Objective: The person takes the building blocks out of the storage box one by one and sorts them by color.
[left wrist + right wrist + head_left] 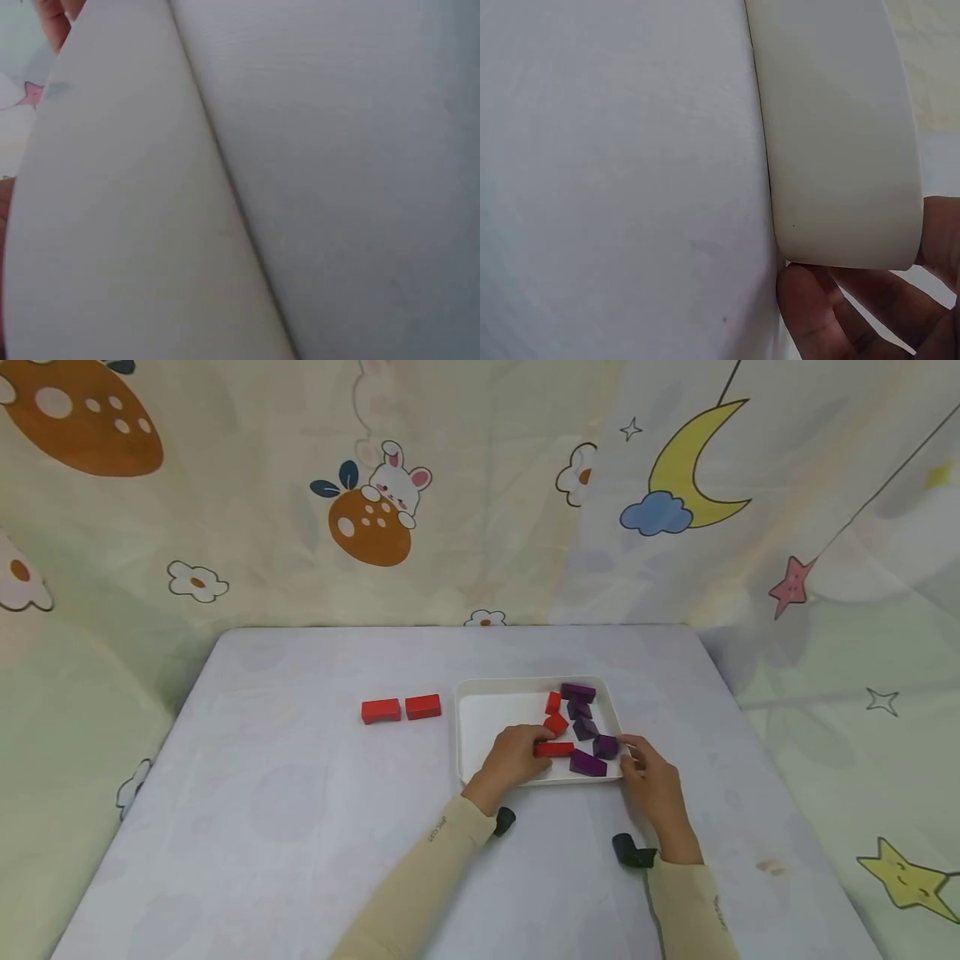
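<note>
My left hand pinching a red block inside the white tray, my right hand gripping the tray's near right corner, purple blocks lying between them.

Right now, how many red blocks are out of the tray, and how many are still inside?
Two red blocks already lie side by side on the table, left of the white tray. The left hand grips a third red block inside the tray, while the right hand holds the tray's near right corner. Two more red blocks are still in the tray, beside the purple blocks.
</note>
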`<state>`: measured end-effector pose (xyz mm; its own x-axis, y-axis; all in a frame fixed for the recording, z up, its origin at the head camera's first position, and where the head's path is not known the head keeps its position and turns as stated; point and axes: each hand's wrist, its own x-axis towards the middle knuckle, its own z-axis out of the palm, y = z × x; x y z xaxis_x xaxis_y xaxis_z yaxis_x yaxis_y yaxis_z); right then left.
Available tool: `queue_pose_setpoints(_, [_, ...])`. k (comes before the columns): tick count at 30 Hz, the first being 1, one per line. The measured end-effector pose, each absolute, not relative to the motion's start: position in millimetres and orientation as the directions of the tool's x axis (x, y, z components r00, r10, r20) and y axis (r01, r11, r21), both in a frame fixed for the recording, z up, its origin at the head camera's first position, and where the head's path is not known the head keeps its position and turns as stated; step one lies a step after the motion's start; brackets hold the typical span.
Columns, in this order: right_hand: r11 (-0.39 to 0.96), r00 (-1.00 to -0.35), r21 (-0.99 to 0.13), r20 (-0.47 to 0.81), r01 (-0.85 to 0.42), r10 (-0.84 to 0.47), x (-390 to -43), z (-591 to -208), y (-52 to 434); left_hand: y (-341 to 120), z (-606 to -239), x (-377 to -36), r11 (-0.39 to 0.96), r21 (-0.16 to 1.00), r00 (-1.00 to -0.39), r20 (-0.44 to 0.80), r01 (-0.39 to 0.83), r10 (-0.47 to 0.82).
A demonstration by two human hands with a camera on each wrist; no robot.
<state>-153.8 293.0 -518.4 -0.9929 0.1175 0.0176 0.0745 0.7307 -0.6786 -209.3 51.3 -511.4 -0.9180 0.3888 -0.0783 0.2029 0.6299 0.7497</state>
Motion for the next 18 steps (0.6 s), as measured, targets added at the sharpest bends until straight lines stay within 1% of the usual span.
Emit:
queue_pose_setpoints(5, [0.748,-0.998,-0.664,0.048,-0.002,0.041,-161.0,-513.3,297.0,49.7,-512.6,-208.4,0.618,0.751,-0.918,-0.042,0.231,0.394])
queue_pose_setpoints(9, [0.749,-0.999,-0.662,0.028,-0.039,-0.027,-174.9,-509.4,301.6,38.9,-507.9,-206.0,0.6,0.768,-0.922,-0.032,0.225,0.386])
queue_pose_setpoints(13, [0.738,-0.997,-0.673,-0.014,-0.05,-0.08,-192.1,-508.4,308.5,20.5,-495.1,-200.6,0.56,0.793,-0.924,0.01,0.24,0.382])
queue_pose_setpoints(18, [0.707,-0.995,-0.705,-0.024,-0.052,-0.096,-210.0,-512.9,316.0,-12.6,-477.7,-189.3,0.503,0.816,-0.926,0.1,0.286,0.364])
